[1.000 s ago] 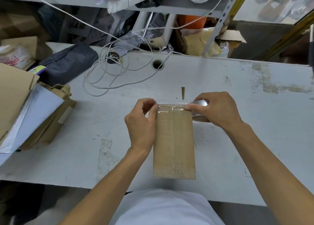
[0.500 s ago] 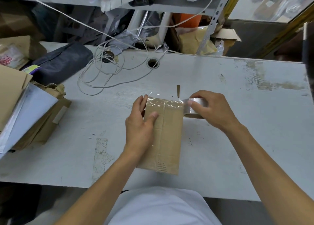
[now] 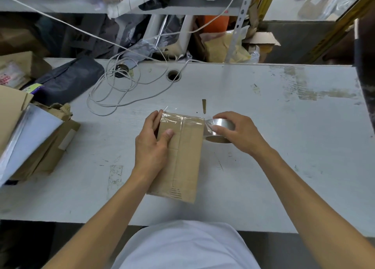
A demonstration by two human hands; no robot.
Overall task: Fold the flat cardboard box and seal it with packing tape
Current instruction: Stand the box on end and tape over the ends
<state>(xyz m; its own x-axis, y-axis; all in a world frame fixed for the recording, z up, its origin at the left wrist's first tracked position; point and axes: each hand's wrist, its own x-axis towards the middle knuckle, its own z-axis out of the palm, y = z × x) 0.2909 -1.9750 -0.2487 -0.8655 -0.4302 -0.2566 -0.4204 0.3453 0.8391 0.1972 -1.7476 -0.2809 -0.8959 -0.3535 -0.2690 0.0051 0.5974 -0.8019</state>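
A small brown cardboard box (image 3: 184, 157) lies lengthwise on the white table (image 3: 284, 167), its far end tilted slightly left. Clear tape shines across that far end. My left hand (image 3: 151, 147) grips the box's left side, thumb pressed on its top face. My right hand (image 3: 239, 133) holds a roll of clear packing tape (image 3: 218, 130) just right of the box's far corner. A short strip of tape runs from the roll to the box.
A coil of white cable (image 3: 119, 90) lies at the back left near a cable hole (image 3: 174, 75). A dark pouch (image 3: 69, 80) and a pile of flat cardboard and sheets (image 3: 30, 138) fill the left edge. Cluttered shelving stands behind the table.
The box has turned so its far end leans left. My left hand shifted from the far corner onto the box's left side. My right hand pulled the roll out past the right corner.
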